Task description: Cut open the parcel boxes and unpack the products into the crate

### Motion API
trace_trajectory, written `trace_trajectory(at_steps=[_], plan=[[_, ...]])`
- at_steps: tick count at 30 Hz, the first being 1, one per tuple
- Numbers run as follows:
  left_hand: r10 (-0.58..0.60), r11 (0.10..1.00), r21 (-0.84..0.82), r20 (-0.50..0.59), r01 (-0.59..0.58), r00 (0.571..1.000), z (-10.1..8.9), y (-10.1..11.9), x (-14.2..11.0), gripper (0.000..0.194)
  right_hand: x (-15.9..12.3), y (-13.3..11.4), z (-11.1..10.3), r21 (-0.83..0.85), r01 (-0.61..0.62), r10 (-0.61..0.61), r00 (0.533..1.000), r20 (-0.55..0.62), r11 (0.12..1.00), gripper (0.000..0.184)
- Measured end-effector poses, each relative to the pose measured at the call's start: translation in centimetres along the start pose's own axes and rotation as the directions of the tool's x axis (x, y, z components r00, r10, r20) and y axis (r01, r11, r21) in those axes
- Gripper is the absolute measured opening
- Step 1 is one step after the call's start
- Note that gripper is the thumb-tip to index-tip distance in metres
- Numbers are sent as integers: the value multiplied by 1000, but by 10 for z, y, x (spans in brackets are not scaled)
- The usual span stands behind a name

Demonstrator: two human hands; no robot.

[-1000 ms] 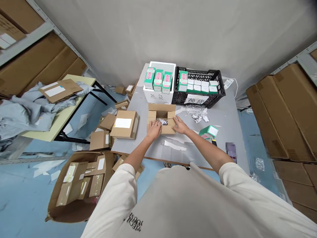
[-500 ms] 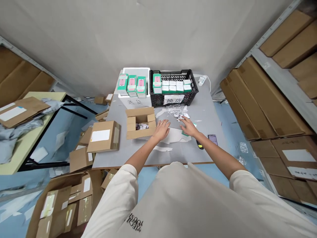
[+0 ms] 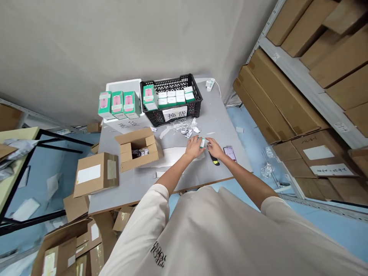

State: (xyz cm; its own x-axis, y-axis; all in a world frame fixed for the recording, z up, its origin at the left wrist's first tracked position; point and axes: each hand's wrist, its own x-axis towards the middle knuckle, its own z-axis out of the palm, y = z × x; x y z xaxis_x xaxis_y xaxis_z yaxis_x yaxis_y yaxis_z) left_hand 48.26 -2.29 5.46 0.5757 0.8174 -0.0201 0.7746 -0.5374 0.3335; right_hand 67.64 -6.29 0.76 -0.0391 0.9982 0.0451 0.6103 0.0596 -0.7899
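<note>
one small green box (image 3: 202, 143) seems pinched in the left hand (image 3: 193, 149), the right hand (image 3: 215, 149) is held beside it, fingers apart, and the open brown box (image 3: 140, 160) is not yet shut.

Worktop (image 3: 135, 193), front half: a gap is running between the open carton (image 3: 139, 151) and the left hand (image 3: 194, 148); the utility knife (image 3: 214, 159) and phone (image 3: 230, 154) are crowding the right hand (image 3: 215, 148).
</note>
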Motion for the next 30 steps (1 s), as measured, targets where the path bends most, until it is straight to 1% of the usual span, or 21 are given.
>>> trace_trajectory(at_steps=[4, 8, 10, 12, 16, 18, 22, 25, 28, 30], plan=[[-83, 996, 35, 12, 82, 996, 9, 14, 12, 64, -10, 14, 0, 56, -62, 62, 998, 12, 997, 55], [-192, 981, 41, 11, 192, 981, 8, 13, 8, 77, -16, 25, 3, 73, -133, 129, 990, 52, 988, 52], [-236, 971, 44, 24, 234, 972, 5, 6, 2, 83, -17, 28, 6, 65, -152, 147, 986, 74, 986, 51], [-274, 961, 56, 49, 271, 961, 2, -3, -6, 85, -17, 29, 11, 55, -159, 153, 983, 99, 986, 50], [-367, 928, 121, 150, 352, 918, -2, -27, -28, 85, -14, 28, 27, 33, -191, 181, 966, 183, 981, 47], [-395, 915, 175, 204, 363, 896, 0, -37, -42, 87, -12, 26, 36, 24, -203, 192, 956, 221, 979, 46], [-412, 903, 230, 235, 362, 880, 15, -52, -70, 89, -11, 23, 54, -4, -231, 223, 933, 283, 973, 46], [-424, 896, 256, 252, 363, 870, 31, -60, -89, 82, -13, 22, 63, -26, -245, 241, 921, 305, 969, 47], [-441, 890, 263, 285, 373, 851, 47, -70, -102, 74, -18, 22, 67, -40, -249, 248, 914, 322, 968, 45], [-448, 888, 253, 290, 384, 845, 55, -74, -105, 73, -21, 23, 68, -64, -252, 259, 909, 327, 966, 44]])
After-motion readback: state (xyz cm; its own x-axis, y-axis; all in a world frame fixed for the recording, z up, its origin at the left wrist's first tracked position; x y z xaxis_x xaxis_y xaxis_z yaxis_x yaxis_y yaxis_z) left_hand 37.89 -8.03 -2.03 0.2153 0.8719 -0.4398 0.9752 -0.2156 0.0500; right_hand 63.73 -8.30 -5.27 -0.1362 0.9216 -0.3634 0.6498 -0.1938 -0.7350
